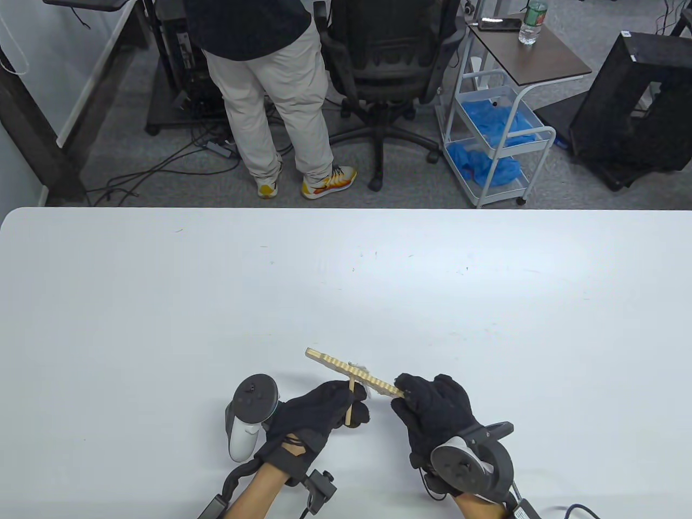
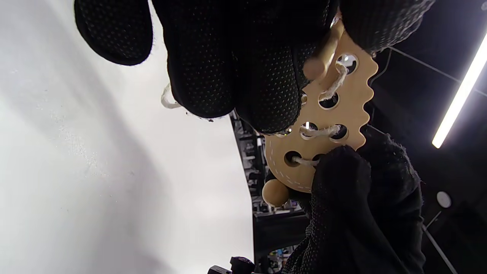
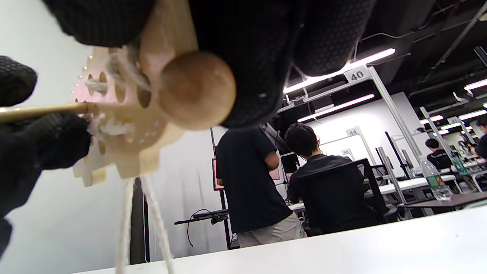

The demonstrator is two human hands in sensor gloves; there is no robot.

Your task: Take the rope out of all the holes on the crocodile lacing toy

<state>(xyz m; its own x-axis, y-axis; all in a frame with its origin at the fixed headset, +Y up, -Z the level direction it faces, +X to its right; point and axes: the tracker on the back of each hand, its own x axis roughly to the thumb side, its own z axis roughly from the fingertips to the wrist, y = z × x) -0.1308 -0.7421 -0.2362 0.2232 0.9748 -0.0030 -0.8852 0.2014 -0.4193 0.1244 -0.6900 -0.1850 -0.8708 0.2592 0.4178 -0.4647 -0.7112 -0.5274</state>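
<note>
Overhead, crocodile toy (image 1: 354,373) between both grips: right hand (image 1: 432,411) pinching its end, left hand (image 1: 319,413) pinching the stick (image 1: 350,403).

Black dotted gloves (image 1: 432,411), grey trackers (image 1: 246,427)

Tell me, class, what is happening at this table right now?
A person in sensor gloves holds a wooden crocodile lacing toy above the white table. The right hand grips one end; the left hand pinches the wooden needle on the rope. Rope runs through several holes, so unlacing is unfinished.
</note>
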